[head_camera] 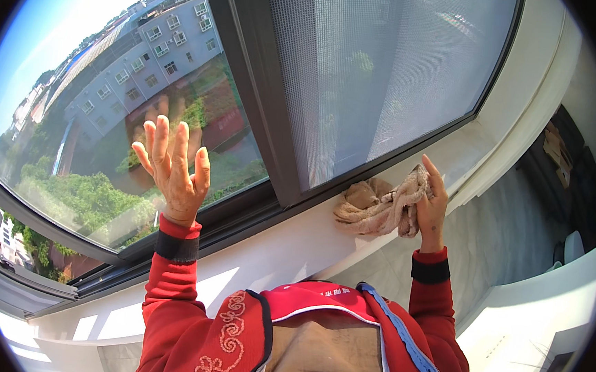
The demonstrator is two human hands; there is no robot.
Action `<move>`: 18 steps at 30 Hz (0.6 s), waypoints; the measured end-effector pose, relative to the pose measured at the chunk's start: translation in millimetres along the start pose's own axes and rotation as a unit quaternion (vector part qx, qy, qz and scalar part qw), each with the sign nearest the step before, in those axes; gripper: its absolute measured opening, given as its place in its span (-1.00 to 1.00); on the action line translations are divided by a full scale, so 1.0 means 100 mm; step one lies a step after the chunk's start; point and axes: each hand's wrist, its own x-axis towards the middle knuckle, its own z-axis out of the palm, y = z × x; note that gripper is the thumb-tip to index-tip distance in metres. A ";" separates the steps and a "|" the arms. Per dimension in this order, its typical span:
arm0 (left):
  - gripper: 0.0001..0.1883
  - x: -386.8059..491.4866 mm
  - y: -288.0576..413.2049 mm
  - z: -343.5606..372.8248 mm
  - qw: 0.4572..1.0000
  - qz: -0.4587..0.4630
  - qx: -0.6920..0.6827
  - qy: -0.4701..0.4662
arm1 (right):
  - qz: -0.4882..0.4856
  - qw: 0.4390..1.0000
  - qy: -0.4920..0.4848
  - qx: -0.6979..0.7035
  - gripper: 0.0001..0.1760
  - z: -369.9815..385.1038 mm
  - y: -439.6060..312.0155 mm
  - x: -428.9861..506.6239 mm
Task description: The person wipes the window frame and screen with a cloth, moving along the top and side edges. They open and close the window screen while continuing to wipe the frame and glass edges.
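My left hand (174,169) is raised before the window glass pane (97,172), fingers spread and holding nothing. Its reflection shows in the glass; whether the fingers touch the pane I cannot tell. At the right, my right hand (432,211) grips one end of a crumpled beige cloth (379,207). The rest of the cloth hangs in folds over the white windowsill (283,252), close to the lower window frame. Behind the cloth rises a panel with a grey mesh window screen (387,88), set in a dark frame.
A dark upright window frame (256,84) divides the glass from the screen. The dark sliding track (222,232) runs along the sill. Far right, dark furniture (584,170) stands on the grey floor (487,225). At lower left the window is partly open.
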 end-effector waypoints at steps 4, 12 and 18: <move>-0.33 -0.10 -0.25 -0.05 0.985 0.009 0.164 -0.047 | -0.013 0.999 0.002 -0.045 -0.35 -0.06 0.16 0.01; -0.35 -0.26 -0.51 -0.25 0.980 0.014 0.196 -0.029 | -0.052 0.995 -0.042 -0.068 -0.38 -0.12 0.43 0.15; -0.38 -0.33 -0.70 -0.49 0.980 0.024 0.196 -0.030 | -0.052 0.995 -0.036 -0.082 -0.46 -0.02 0.37 0.20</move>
